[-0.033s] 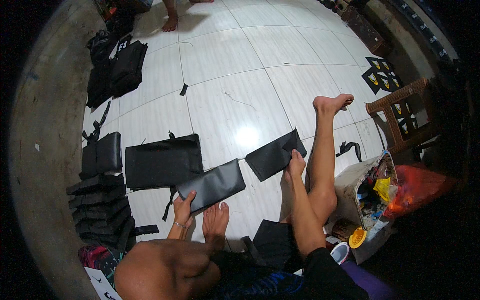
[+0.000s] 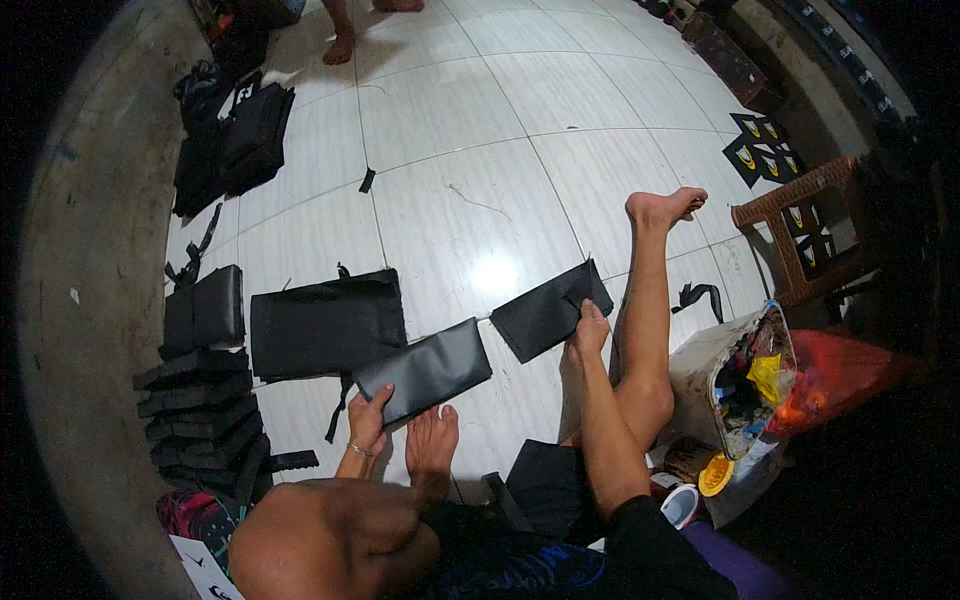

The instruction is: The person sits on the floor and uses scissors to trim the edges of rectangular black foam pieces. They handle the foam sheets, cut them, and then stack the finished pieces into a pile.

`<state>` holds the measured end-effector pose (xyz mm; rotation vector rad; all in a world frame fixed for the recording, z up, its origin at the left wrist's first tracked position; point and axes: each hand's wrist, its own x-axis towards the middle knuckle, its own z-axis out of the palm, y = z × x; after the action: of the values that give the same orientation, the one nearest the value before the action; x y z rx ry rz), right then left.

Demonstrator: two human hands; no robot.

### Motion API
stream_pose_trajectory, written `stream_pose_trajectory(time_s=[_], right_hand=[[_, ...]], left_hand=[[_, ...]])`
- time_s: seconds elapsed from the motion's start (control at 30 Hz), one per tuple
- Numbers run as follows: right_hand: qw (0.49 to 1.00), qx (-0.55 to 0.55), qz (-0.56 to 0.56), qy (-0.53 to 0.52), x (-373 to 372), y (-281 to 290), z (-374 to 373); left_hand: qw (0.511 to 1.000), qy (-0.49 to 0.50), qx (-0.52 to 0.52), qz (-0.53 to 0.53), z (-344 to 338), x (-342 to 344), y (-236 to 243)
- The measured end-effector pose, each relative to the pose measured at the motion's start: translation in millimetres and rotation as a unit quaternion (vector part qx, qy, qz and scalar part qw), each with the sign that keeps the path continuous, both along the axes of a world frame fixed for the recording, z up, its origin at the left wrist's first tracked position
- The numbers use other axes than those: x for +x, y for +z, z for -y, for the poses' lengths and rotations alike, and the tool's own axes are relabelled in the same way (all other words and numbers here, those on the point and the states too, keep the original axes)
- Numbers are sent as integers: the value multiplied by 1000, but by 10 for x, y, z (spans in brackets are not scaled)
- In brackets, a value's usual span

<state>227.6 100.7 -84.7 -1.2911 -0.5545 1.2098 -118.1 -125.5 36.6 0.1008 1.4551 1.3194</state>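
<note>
My left hand (image 2: 369, 418) grips the lower left end of a smooth black rectangular panel (image 2: 430, 372), thumb on top and fingers underneath. The panel is tilted and partly overlaps larger black sheets (image 2: 320, 328) lying on the floor. To the right, a second black rectangular piece (image 2: 535, 318) lies slanted on the tiles. My right hand (image 2: 592, 328) pinches this piece at its right end, where a corner is folded over. Under my right forearm, more black material (image 2: 548, 490) is bunched by my lap.
Black stacks stand along the left wall: folded pieces (image 2: 203, 308), strips (image 2: 200, 420) and a pile (image 2: 255, 140) farther back. At right are a bin of scraps (image 2: 755, 380), a red bag (image 2: 835, 375), a brown stool (image 2: 790, 240) and printed black patches (image 2: 762, 150). Another person's foot (image 2: 339, 48) is at the far edge.
The folded corner under my right thumb looks slightly smaller. My left hand and its panel stay in place.
</note>
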Motion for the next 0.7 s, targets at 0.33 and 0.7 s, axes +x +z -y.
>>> stream_pose_trajectory(time_s=[0.33, 0.7], right_hand=[[826, 119, 550, 24, -262, 1009, 349], [784, 141, 473, 377, -985, 1012, 864]], left_hand=[[1000, -9, -1, 13, 61, -53, 105], [997, -46, -11, -59, -17, 14, 238]])
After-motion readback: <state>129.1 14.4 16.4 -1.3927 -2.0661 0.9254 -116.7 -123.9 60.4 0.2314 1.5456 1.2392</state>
